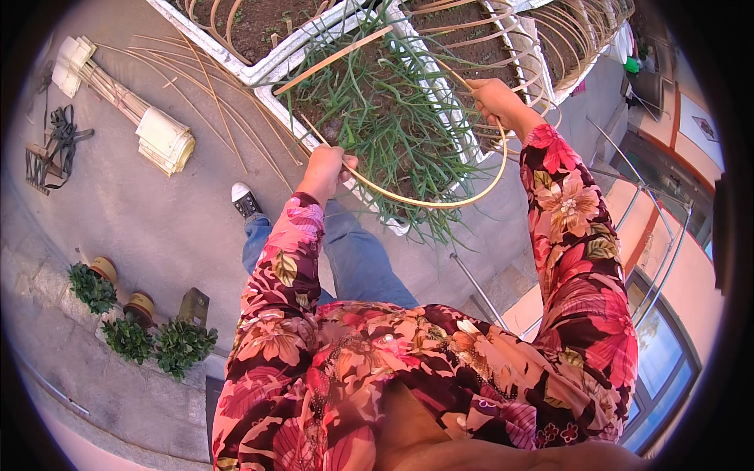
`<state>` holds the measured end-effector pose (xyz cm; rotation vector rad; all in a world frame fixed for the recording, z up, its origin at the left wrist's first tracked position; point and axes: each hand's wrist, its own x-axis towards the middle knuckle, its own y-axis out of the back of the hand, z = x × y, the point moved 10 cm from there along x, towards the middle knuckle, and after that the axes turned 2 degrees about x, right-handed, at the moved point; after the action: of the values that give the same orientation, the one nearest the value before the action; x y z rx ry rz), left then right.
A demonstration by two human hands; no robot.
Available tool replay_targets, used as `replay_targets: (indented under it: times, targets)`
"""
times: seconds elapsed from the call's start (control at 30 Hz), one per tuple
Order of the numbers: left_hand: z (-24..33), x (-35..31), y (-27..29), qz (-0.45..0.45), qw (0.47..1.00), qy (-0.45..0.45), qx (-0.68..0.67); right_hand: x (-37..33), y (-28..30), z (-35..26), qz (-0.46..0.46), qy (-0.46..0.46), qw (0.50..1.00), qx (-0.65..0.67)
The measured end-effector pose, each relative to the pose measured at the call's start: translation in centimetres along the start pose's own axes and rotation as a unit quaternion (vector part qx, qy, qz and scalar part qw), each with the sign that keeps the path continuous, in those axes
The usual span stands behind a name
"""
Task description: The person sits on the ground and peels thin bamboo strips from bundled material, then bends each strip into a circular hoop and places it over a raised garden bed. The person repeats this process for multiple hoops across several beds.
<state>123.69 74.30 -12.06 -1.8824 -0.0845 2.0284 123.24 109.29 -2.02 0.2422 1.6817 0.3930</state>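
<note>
Pale tan, slender bamboo-like strip [434, 205], bent into a wide U: we see one, held in the air between our hands, its curve passing across the near part of a planter. Whether it touches the leaves, we cannot tell. We judge it light, stiff yet springy, fairly smooth, and apt to crack if curved too sharply or to whip straight if one end slips. A firm pinch near each end seems best, leaving the middle free to bow evenly. Our left hand [323, 171] curls closed around it near one end, a short tip poking out beyond; our right hand [496, 100] pinches it near the other end, well apart.

Counting from the left, we find one dark tangle of straps [61, 145], one bundle of thin pale sticks with cream sheet-like pieces [163, 140], and three bushy green potted plants [128, 340]. Several loose tan strips [210, 90] lie crossed on the grey paved ground, too overlapped to count surely. One black shoe with a white toe [245, 200] shows. Ahead of us, one white-rimmed planter [269, 98] bears long green onion-like leaves [408, 125], too many to count, with one flat tan slat [334, 60] across it. Farther right, at least two white-walled boxes [536, 55] carry rows of bent hoops, too dense to number.
</note>
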Motion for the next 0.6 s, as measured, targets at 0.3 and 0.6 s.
replay_targets:
  times: [0.3,0.6]
  targets:
    - [0.4,0.2,0.0,-0.007,0.999,0.006,-0.033,2.8,-2.7,-6.6,-0.048,0.085,0.988,-0.120]
    - [1.2,0.4,0.7,-0.005,0.997,-0.013,-0.077,4.2,-3.5,-5.9,-0.070,0.071,0.987,-0.125]
